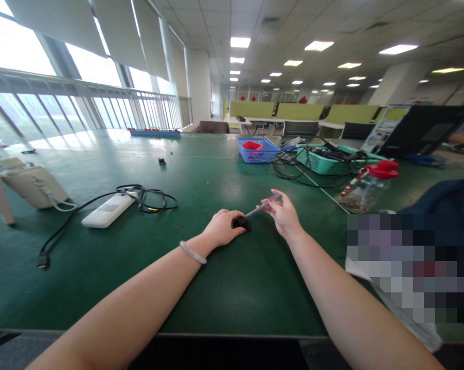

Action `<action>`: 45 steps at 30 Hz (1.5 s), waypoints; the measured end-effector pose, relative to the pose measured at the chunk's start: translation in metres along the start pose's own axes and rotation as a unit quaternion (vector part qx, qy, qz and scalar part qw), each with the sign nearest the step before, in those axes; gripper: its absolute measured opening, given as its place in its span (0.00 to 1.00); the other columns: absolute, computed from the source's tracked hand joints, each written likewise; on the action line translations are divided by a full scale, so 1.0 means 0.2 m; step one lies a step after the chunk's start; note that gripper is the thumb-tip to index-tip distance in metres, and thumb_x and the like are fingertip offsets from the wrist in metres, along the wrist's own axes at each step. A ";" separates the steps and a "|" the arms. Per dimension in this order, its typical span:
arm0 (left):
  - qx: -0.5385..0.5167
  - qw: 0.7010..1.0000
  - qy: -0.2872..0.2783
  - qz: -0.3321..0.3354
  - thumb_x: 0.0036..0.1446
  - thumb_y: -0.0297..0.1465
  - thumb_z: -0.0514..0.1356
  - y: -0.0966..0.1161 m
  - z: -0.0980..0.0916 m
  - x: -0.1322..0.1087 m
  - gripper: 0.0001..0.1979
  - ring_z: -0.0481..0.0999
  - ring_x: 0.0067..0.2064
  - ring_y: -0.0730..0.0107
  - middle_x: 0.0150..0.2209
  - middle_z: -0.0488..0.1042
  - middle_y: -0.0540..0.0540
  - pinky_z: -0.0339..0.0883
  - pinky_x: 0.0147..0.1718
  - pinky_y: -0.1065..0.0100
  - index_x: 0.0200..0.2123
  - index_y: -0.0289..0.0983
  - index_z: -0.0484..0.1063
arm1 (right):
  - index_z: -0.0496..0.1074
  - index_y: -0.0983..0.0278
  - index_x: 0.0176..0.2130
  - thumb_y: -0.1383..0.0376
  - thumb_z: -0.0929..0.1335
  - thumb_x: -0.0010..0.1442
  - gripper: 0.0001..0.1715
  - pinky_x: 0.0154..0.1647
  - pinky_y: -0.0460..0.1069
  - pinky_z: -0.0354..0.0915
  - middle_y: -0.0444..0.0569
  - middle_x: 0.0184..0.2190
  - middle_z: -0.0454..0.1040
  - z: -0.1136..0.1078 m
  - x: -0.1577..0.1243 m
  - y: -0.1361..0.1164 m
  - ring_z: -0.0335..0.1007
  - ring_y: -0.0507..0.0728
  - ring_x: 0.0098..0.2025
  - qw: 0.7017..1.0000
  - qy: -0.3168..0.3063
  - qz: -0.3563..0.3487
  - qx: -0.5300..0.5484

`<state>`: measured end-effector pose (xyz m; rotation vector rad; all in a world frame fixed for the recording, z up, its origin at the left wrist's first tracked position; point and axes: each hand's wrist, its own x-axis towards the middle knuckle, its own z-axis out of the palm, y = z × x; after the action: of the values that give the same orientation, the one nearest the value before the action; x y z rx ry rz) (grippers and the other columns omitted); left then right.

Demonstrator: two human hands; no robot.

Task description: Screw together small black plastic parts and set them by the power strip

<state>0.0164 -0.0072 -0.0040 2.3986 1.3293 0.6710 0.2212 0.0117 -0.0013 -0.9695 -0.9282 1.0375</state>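
My left hand [223,227], with a pale bangle [193,253] at the wrist, grips a small black part [241,223] against the green tabletop [232,288]. What kind of part it is I cannot make out. In my right hand [284,213] is a slim screwdriver [262,206] with a clear handle, pinched between thumb and fingers. It slants down to the left, and its tip meets or nearly meets the top of the black part. My fingers hide some of the part and of the handle.
Left of my hands lie a white power bank [110,209], a black cable [158,201] and a beige bag-like item [35,184]. Farther back are a blue basket [257,154], a green basket [320,163] with tangled cables and a small black piece [161,161]. A red-lidded bottle [367,192] stands right.
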 end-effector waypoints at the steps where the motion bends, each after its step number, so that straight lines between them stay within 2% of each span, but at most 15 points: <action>1: 0.000 1.000 0.001 -0.001 0.51 0.39 0.64 0.00 0.00 0.00 0.20 0.73 0.50 0.56 0.43 0.78 0.46 0.68 0.50 0.59 0.48 0.45 0.74 | 0.63 0.58 0.46 0.69 0.69 0.55 0.19 0.42 0.56 0.74 0.39 0.27 0.76 0.00 0.00 0.00 0.78 0.55 0.29 1.000 -0.006 0.008 0.004; 4: 0.002 1.000 0.001 -0.004 0.51 0.39 0.64 0.00 0.00 0.00 0.20 0.73 0.50 0.56 0.42 0.78 0.46 0.68 0.50 0.59 0.49 0.45 0.74 | 0.63 0.58 0.46 0.71 0.68 0.56 0.19 0.42 0.56 0.73 0.39 0.27 0.76 0.01 -0.02 0.00 0.78 0.55 0.30 0.999 -0.020 0.025 0.008; 12: -0.001 1.000 0.002 0.002 0.51 0.39 0.64 -0.01 0.01 0.00 0.20 0.72 0.51 0.56 0.43 0.78 0.46 0.67 0.51 0.59 0.49 0.45 0.73 | 0.65 0.59 0.44 0.67 0.70 0.56 0.15 0.37 0.51 0.73 0.40 0.26 0.77 0.00 0.00 0.01 0.77 0.53 0.27 0.998 0.007 0.052 0.027; 20: -0.001 1.000 -0.001 0.000 0.51 0.40 0.64 -0.01 0.00 0.00 0.21 0.72 0.51 0.56 0.43 0.78 0.46 0.67 0.51 0.58 0.50 0.45 0.73 | 0.65 0.60 0.40 0.69 0.68 0.58 0.09 0.35 0.53 0.74 0.43 0.27 0.77 -0.02 0.02 0.05 0.79 0.55 0.30 0.992 0.014 0.116 0.050; 27: 0.003 1.000 0.002 0.000 0.52 0.39 0.64 0.00 0.00 0.00 0.21 0.72 0.51 0.56 0.44 0.78 0.46 0.68 0.51 0.59 0.50 0.45 0.73 | 0.65 0.60 0.38 0.66 0.70 0.56 0.10 0.33 0.55 0.75 0.44 0.27 0.76 -0.05 0.03 0.06 0.79 0.57 0.29 0.994 -0.023 0.097 0.045; 32: 0.004 1.000 0.003 0.002 0.53 0.38 0.63 0.01 0.00 -0.01 0.19 0.72 0.51 0.57 0.44 0.78 0.47 0.67 0.53 0.59 0.50 0.46 0.73 | 0.67 0.59 0.41 0.66 0.69 0.54 0.12 0.31 0.53 0.74 0.41 0.24 0.74 -0.02 0.00 0.01 0.75 0.54 0.26 0.995 -0.012 0.089 0.030; 36: 0.011 1.000 0.005 0.005 0.54 0.37 0.61 0.01 0.00 -0.01 0.20 0.71 0.52 0.57 0.46 0.77 0.45 0.66 0.55 0.59 0.51 0.44 0.73 | 0.68 0.59 0.44 0.66 0.68 0.53 0.16 0.29 0.50 0.71 0.38 0.22 0.70 0.00 -0.02 -0.04 0.70 0.52 0.25 0.999 -0.002 0.035 -0.028; 40: 0.021 1.000 0.008 0.013 0.54 0.36 0.60 0.00 0.00 -0.01 0.20 0.70 0.54 0.56 0.47 0.77 0.45 0.65 0.56 0.57 0.51 0.43 0.73 | 0.68 0.59 0.46 0.62 0.69 0.53 0.19 0.27 0.49 0.66 0.38 0.21 0.67 0.01 -0.04 -0.10 0.65 0.53 0.24 0.987 0.008 -0.120 -0.106; 42: 0.024 1.000 0.007 0.017 0.53 0.36 0.61 0.00 0.00 -0.01 0.21 0.70 0.54 0.55 0.48 0.77 0.45 0.64 0.57 0.57 0.52 0.42 0.73 | 0.67 0.57 0.48 0.60 0.68 0.55 0.20 0.29 0.49 0.66 0.39 0.23 0.67 0.02 -0.07 -0.13 0.66 0.53 0.26 0.977 0.004 -0.176 -0.120; 45: 0.027 0.999 0.007 0.020 0.53 0.36 0.61 -0.01 0.00 -0.01 0.22 0.69 0.55 0.54 0.50 0.76 0.45 0.63 0.58 0.56 0.53 0.42 0.72 | 0.67 0.56 0.50 0.59 0.68 0.58 0.19 0.33 0.50 0.67 0.41 0.28 0.69 0.04 -0.13 -0.15 0.69 0.54 0.31 0.968 -0.019 -0.214 -0.126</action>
<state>0.0149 -0.0077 -0.0050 2.4736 1.3233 0.6726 0.2150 -0.0174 0.0263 -0.9035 -1.2588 0.5829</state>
